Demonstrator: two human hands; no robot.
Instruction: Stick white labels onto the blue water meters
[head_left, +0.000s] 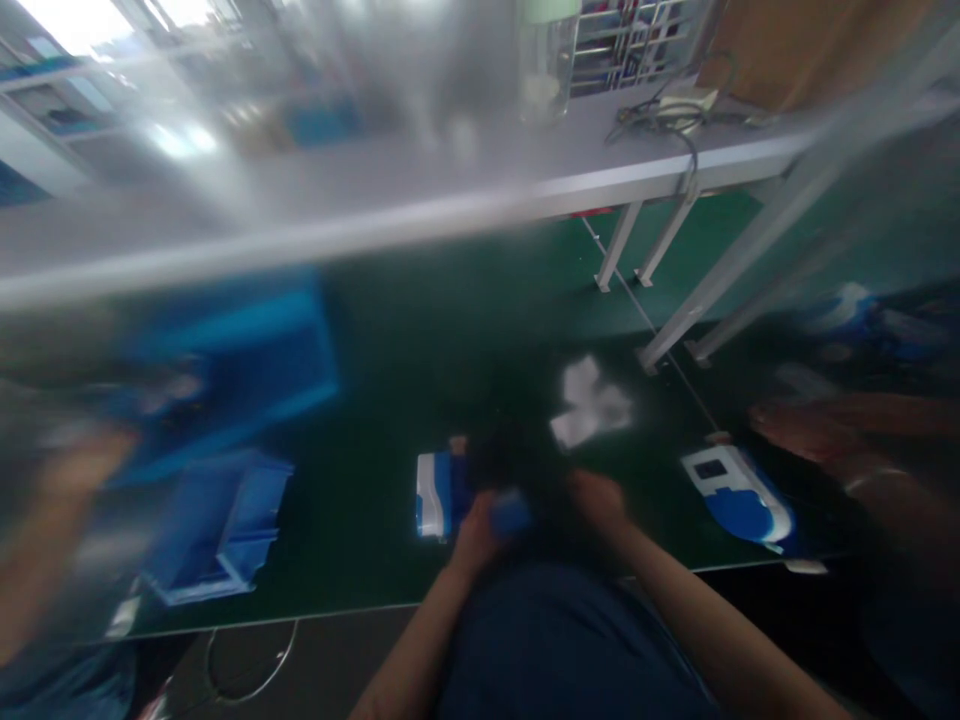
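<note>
My left hand (478, 535) is in front of my body at the table's near edge, its fingers closed on a small blue piece (511, 512) too blurred to name more exactly. My right hand (600, 502) is a little to the right, over the dark green tabletop; its fingertips are smeared and merge with a dark patch between the hands. Just left of my left hand lies a white and blue plastic device (433, 495). Beyond my right hand are white pieces (589, 402), perhaps paper or plastic, blurred.
On the left are a blue bin (247, 370) and a smaller blue tray (217, 530), with a co-worker's arm (67, 500) reaching in. At right, another person's hand (806, 435) is near a white and blue device (739, 495). A raised grey shelf (480, 205) on metal legs spans the back.
</note>
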